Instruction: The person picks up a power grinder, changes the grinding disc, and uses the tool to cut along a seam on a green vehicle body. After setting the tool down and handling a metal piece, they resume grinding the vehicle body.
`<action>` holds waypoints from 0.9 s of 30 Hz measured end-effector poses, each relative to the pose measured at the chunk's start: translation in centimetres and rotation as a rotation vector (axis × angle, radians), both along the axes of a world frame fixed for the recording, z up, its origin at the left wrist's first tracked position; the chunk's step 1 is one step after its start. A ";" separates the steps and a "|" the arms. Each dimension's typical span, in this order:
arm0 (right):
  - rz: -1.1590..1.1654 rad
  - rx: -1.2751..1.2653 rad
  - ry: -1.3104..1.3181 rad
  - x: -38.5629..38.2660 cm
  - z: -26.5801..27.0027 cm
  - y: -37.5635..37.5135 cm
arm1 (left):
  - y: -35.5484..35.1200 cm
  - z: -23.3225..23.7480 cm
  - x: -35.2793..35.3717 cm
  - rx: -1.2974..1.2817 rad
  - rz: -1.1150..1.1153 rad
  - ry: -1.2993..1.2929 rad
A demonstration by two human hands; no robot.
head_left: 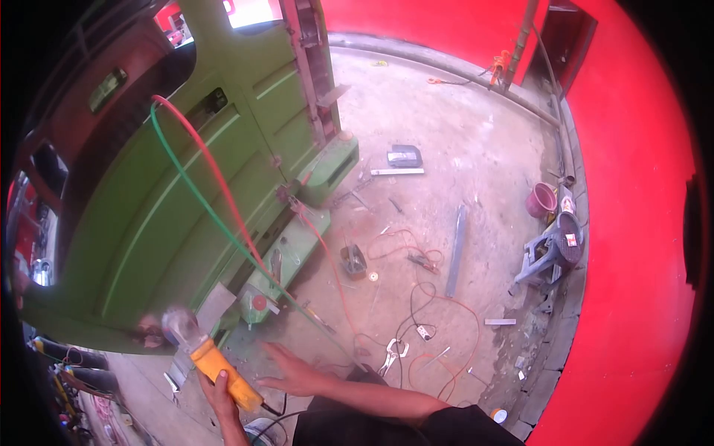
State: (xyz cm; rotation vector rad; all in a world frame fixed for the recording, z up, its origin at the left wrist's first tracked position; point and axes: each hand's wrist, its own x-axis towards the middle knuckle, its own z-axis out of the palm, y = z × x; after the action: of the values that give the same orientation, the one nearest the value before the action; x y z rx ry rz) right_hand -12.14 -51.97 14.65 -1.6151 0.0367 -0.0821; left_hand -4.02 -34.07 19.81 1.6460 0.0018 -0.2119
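My left hand [221,400] is wrapped round the yellow body of an angle grinder [227,377], whose disc end points up and left near the lower edge of a green vehicle panel [171,245]. A black cord trails from the grinder's rear. To the right of the tool, my right hand [292,374] has its fingers spread and holds nothing. A green step [286,253] runs along the panel's foot. Red and green hoses [223,178] loop over the panel.
Locking pliers [392,357], cables, a long metal bar [456,253] and a black case [404,156] lie on the concrete floor. A red bucket [541,200] and a grey stool [541,256] stand by the red wall [632,223] at right.
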 end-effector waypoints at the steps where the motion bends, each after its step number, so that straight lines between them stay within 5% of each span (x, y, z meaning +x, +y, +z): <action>1: -0.036 0.016 -0.076 1.2 2.4 0.2 | -1.3 0.6 0.0 -0.057 -0.080 -0.106; 4: -0.093 -0.013 -0.219 3.9 6.3 -0.2 | -2.8 -0.4 0.4 -0.080 -0.192 -0.223; 8: -0.153 0.128 -0.122 4.9 7.8 -3.5 | -5.8 -0.8 -0.6 0.302 -0.216 -0.409; 12: -0.347 -0.028 -0.296 4.5 6.5 -7.9 | -8.7 1.9 -0.7 0.371 -0.652 -0.359; 16: -0.052 0.363 -0.210 3.2 5.3 -13.7 | -9.2 6.2 1.6 0.549 -1.074 -0.255; 17: 0.038 0.546 -0.145 2.8 4.8 -14.8 | -8.9 6.0 2.4 0.600 -1.021 -0.577; 18: 0.032 0.542 -0.153 2.5 3.3 -15.5 | -9.1 5.9 2.6 0.599 -1.025 -0.587; 20: 0.183 0.922 0.032 0.9 -0.1 -15.2 | -10.5 6.7 2.3 0.494 -0.629 -0.852; 22: 0.194 1.144 0.136 -1.6 -1.8 -13.4 | -11.8 6.8 1.6 0.447 -0.649 -0.914; 27: 0.263 1.391 0.499 -6.5 -5.8 -10.1 | -13.5 6.3 0.6 0.695 -1.135 -0.956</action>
State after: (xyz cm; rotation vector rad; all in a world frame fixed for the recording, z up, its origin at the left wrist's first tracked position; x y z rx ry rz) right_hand -18.61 -62.10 8.81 -0.2076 0.2132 0.4658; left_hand -3.40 -47.54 26.06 2.1099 -1.7688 -0.2644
